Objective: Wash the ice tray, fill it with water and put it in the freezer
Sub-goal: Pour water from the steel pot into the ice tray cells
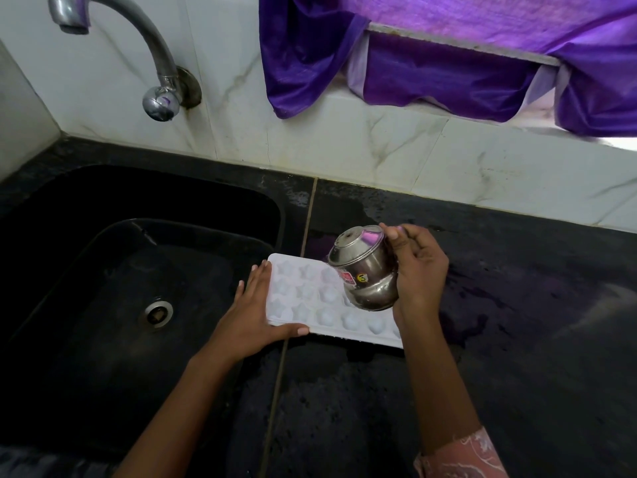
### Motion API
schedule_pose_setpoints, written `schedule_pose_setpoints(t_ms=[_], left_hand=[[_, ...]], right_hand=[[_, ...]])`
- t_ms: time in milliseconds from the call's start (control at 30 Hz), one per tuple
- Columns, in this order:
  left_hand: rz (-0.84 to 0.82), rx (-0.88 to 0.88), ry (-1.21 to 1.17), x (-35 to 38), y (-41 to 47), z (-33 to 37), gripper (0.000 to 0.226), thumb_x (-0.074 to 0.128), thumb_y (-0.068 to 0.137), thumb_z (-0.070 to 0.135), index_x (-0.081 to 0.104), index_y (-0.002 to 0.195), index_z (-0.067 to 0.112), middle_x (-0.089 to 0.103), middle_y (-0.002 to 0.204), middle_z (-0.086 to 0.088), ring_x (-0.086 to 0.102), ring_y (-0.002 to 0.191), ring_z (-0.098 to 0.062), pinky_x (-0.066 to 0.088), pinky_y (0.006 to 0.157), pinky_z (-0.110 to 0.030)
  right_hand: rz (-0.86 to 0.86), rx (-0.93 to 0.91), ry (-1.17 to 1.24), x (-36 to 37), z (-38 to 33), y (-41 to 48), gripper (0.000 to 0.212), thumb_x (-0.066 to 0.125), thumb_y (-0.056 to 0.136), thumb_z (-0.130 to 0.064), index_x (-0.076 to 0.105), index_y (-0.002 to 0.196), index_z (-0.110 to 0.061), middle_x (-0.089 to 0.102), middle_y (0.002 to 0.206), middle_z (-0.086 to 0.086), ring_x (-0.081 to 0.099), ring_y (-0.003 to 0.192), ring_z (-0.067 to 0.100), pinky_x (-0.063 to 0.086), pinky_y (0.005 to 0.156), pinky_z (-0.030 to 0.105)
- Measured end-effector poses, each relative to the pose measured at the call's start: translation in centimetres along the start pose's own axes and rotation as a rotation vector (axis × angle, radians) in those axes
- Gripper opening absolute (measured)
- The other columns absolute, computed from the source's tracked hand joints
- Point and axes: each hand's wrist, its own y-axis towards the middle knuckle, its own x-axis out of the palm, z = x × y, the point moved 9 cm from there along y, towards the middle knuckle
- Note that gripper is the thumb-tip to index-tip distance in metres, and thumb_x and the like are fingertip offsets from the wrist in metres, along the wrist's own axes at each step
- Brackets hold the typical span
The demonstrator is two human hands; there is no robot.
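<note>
A pink sleeve (462,453) leads to the right hand (418,274), which grips a steel pot (365,267) tipped over the ice tray (303,298). The tray lies on the counter (517,305) beside the sink (86,270), with the left hand (251,315) flat against its end. It would be best to pour slowly, cell by cell, keeping the tray level.

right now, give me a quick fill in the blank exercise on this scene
1. The right hand tilts a steel pot over the white ____.
2. The left hand lies flat on its end nearest the ____.
3. The curtain above the counter is ____.
Missing: ice tray; sink; purple
</note>
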Motion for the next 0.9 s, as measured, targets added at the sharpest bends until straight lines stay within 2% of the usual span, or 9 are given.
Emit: schedule_pose_setpoints(t_ms=[233,467,633,900], left_hand=[[-0.005,0.0,-0.024,0.0,-0.1,0.2,0.148,0.046,0.034,0.095,-0.014,0.147,0.02,-0.019,0.144,0.022,-0.025,0.131,0.006,-0.013,0.107,-0.019],[-0.002,0.001,-0.029,-0.1,-0.1,0.3,0.149,0.041,0.033,0.098,-0.013,0.148,0.019,-0.014,0.155,0.011,-0.024,0.133,0.005,-0.014,0.107,-0.019],[0.002,-0.002,-0.03,-0.1,-0.2,0.3,0.149,0.039,0.033,0.099,-0.013,0.148,0.02,-0.014,0.156,0.01,-0.024,0.133,0.005,-0.014,0.107,-0.019],[0.007,-0.001,-0.031,-0.1,-0.2,0.2,0.148,0.04,0.034,0.099,-0.013,0.148,0.021,-0.014,0.154,0.014,-0.024,0.134,0.005,-0.013,0.108,-0.02]], right_hand=[[-0.036,-0.032,-0.058,0.8,-0.4,0.0,0.017,0.071,0.077,-0.009,0.064,0.069,-0.022,0.068,0.064,-0.012,0.062,0.067,0.004,0.049,0.066,0.016],[-0.056,-0.075,-0.127,1.2,-0.9,0.1,0.028,0.072,0.077,-0.011,0.068,0.062,-0.033,0.067,0.068,-0.009,0.061,0.071,0.009,0.048,0.07,0.021],[-0.066,-0.113,-0.187,1.4,-1.5,0.1,0.029,0.072,0.077,-0.014,0.067,0.062,-0.039,0.067,0.07,-0.008,0.061,0.073,0.011,0.049,0.072,0.026],[-0.053,-0.114,-0.197,1.5,-1.6,0.0,0.021,0.071,0.078,-0.013,0.063,0.067,-0.029,0.067,0.072,-0.005,0.062,0.072,0.009,0.051,0.071,0.023]])
